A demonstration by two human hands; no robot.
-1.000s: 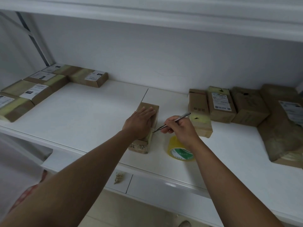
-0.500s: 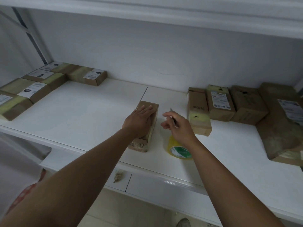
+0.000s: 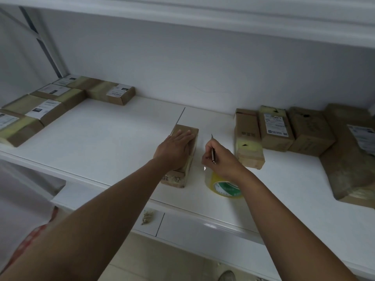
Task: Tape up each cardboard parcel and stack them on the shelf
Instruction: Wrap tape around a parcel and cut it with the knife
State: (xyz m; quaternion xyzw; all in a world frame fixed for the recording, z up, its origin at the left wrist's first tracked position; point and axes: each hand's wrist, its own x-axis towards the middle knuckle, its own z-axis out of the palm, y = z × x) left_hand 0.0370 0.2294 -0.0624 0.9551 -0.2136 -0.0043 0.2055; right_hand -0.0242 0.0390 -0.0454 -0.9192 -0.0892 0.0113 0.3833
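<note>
Head view: nine parcels (image 3: 183, 151), one tape roll (image 3: 223, 184).

Both bare arms stretched forward. Left hand (image 3: 176, 149) flat, palm down, fingers (image 3: 185, 134) straight and pressing. Right hand (image 3: 220, 159) curled — fingers and thumb pinching a thin metal tool (image 3: 212, 148), tip pointing up and away.

No text is reading clearly: white shipping labels (image 3: 275, 125) on the parcels at upper left and right, and the tape roll's (image 3: 225, 185) green-and-white core label, are showing print too blurred to make out.
</note>
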